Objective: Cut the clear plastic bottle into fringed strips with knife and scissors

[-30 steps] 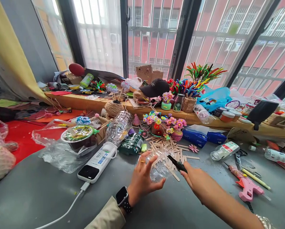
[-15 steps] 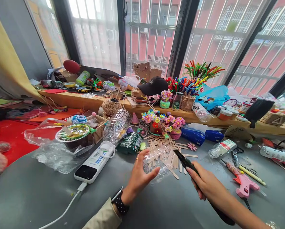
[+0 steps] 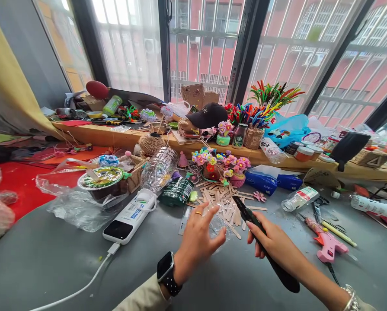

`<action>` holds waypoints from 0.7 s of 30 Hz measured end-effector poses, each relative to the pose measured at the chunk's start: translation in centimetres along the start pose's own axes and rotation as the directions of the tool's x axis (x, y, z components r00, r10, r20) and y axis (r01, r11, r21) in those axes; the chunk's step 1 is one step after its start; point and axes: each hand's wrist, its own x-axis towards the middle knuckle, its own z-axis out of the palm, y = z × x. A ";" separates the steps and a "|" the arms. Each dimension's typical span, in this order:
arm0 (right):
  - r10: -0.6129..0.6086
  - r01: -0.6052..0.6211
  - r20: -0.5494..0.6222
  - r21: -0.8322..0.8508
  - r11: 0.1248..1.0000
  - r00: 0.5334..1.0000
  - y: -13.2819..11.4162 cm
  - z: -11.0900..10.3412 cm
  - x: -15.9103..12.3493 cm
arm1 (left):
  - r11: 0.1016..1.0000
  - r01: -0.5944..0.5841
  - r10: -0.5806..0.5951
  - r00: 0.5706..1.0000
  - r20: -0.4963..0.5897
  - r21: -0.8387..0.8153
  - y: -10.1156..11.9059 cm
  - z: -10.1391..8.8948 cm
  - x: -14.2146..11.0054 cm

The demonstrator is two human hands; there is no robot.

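My right hand (image 3: 271,242) is wrapped round a black utility knife (image 3: 263,242), whose tip end points up and to the left above the wooden craft sticks (image 3: 230,214). My left hand (image 3: 201,233) has its fingers spread and bent over a crumpled-looking clear plastic piece (image 3: 217,222). Part of that piece is hidden behind the fingers, and whether they touch it is hard to see. The sticks lie in a loose pile just beyond both hands.
A white phone-topped device (image 3: 125,226) trails a cable at left. Beyond it stand a clear bottle (image 3: 159,170) and a dark green container (image 3: 177,192). At right lie a pink glue gun (image 3: 329,244), scissors (image 3: 317,211) and a small bottle (image 3: 299,198). Craft flowers (image 3: 238,166) stand behind the sticks.
My left hand has shifted right and turned, with its back and watch face now showing more. My right hand and the knife have moved slightly left.
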 end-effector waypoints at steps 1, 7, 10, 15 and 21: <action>0.004 -0.003 0.011 -0.054 0.999 1.000 -0.2 -0.2 -0.1 | 1.000 -0.016 0.016 1.000 -0.019 0.017 0.2 0.1 0.0; 0.081 -0.055 0.040 -0.450 0.891 0.996 -2.1 -0.9 -1.2 | 0.994 -0.078 0.082 0.995 -0.056 0.070 0.4 0.7 -0.1; 0.097 -0.062 0.025 -0.610 0.790 0.995 -2.9 -1.1 -1.8 | 0.991 -0.103 0.109 0.992 -0.067 0.090 0.4 0.8 -0.2; 0.042 0.001 0.051 -0.649 0.760 0.998 -3.0 -1.7 -1.9 | 0.982 -0.144 0.155 0.983 -0.095 0.119 0.3 1.0 -0.4; 0.112 -0.027 0.116 -0.565 0.824 0.987 -3.0 -2.2 -0.8 | 0.977 -0.165 0.181 0.976 -0.120 0.134 0.3 1.2 -0.4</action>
